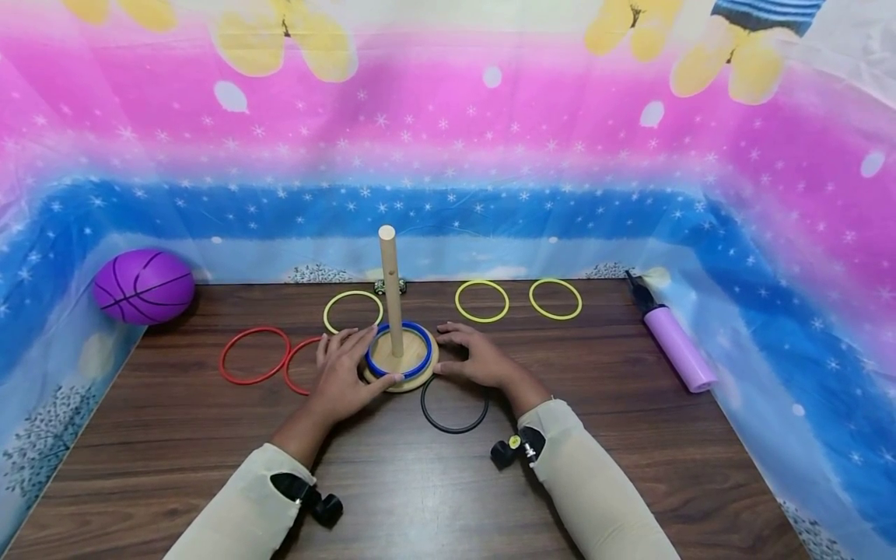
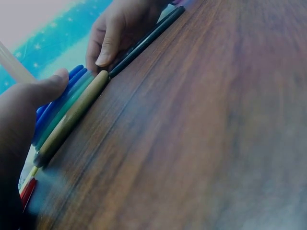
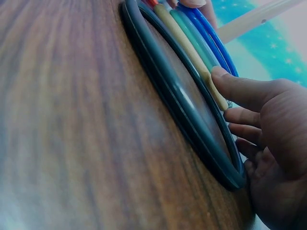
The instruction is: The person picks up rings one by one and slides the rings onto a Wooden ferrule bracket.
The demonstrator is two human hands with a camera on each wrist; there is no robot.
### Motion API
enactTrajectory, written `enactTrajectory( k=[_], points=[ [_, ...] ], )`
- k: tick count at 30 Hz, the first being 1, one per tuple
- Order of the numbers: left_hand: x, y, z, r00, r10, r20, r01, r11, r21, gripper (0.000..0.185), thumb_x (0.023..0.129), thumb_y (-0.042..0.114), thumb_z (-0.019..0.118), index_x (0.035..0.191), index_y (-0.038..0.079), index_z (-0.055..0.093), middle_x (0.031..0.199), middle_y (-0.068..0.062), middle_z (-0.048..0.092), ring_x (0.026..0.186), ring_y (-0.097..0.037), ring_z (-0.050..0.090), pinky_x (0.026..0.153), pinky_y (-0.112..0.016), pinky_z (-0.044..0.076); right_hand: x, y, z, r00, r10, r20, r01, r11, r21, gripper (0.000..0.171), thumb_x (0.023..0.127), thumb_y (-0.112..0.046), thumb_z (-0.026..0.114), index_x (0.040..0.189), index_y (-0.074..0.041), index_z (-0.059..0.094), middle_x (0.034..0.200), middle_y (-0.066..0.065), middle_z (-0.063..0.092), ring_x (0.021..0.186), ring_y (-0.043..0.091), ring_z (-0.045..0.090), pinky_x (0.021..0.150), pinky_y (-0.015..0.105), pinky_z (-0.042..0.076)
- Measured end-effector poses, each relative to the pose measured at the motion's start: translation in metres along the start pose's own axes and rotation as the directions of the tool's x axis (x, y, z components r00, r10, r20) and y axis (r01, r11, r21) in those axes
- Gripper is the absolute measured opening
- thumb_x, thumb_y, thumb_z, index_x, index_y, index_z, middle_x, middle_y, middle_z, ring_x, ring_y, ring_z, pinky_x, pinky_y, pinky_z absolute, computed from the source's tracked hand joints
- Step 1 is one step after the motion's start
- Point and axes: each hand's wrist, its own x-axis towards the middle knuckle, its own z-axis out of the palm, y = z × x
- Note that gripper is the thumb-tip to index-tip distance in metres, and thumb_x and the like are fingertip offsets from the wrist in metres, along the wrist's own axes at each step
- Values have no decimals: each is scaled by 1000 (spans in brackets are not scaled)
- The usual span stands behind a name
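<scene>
A wooden post [image 1: 392, 295] rises from a round wooden base [image 1: 404, 384] on the table. Blue rings [image 1: 428, 354] lie around its foot, stacked over a green ring [image 3: 194, 36] in the right wrist view. My left hand [image 1: 344, 373] is at the stack's left side, its thumb touching the blue rings at the front and its fingers loosely bent. On the other side is my right hand [image 1: 478, 356], fingers apart, thumb tip at the base's edge. Black rings [image 3: 165, 93] lie partly beneath that hand; from above they look like one hoop.
Two red rings [image 1: 222, 362] lie left, one partly behind my left hand. Yellow rings [image 1: 483, 320] lie along the back. A purple ball [image 1: 143, 288] sits at the back left, a pink hand pump [image 1: 679, 348] at the right. A small patterned object [image 1: 380, 287] stands behind the post.
</scene>
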Motion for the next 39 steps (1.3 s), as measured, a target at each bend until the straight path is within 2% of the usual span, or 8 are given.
enactTrajectory(
  k=[7,13,19,22,28,34,36,39],
  points=[
    [0,0,-1,1000,-9,-6,9,1000,9,102,86,56,89,166,10,47,168,-16,52,156,-45,38,129,-81,8,1,1,1,1000,8,-4,-8,1000,-3,61,100,-34,83,153,-10,65,173,8,46,169,33,28,135,58,31],
    [0,-4,-8,995,10,-98,-9,1000,15,93,91,53,84,164,6,50,165,-20,54,155,-50,39,127,-82,9,0,2,2,1000,12,-8,-12,1000,5,62,99,-34,84,153,-10,65,173,7,45,169,33,28,135,59,30],
    [-2,-26,-26,979,-38,-200,51,997,57,83,97,53,77,162,7,52,164,-23,52,152,-51,40,125,-84,12,-1,1,2,1000,5,-5,-5,1000,12,61,99,-34,84,153,-10,65,173,8,45,169,34,28,135,60,30],
    [-3,-39,-36,973,-73,-220,87,995,52,82,97,51,79,161,6,53,163,-24,50,151,-52,38,124,-86,10,-1,1,2,1000,0,-4,0,1000,13,61,99,-33,84,152,-10,65,173,8,45,168,34,29,134,61,30],
    [-7,-59,-52,964,-93,-249,114,991,68,82,96,54,78,158,5,56,164,-25,48,151,-54,37,124,-86,9,2,-2,4,1000,-3,-6,3,1000,11,61,99,-32,83,153,-9,65,173,8,46,169,34,29,134,60,31],
    [-18,-79,-68,938,-120,-326,161,982,101,74,96,47,78,152,3,60,162,-27,48,147,-56,39,122,-89,11,3,-5,6,1000,-9,9,9,1000,1,62,100,-36,82,154,-11,64,174,6,44,170,32,27,134,60,30],
    [-21,-85,-72,934,-141,-329,182,978,100,73,96,46,78,152,4,60,162,-27,47,147,-56,39,122,-89,11,2,-3,6,1000,-6,2,6,1000,-6,62,100,-36,82,154,-11,64,174,6,44,170,32,26,134,60,31],
    [-26,-91,-78,935,-194,-298,231,968,94,73,99,49,76,154,5,58,164,-28,45,148,-58,37,121,-90,10,-1,-1,6,1000,5,-16,-5,1000,-7,61,99,-33,84,153,-11,65,173,6,45,170,31,26,134,60,31]
  ],
)
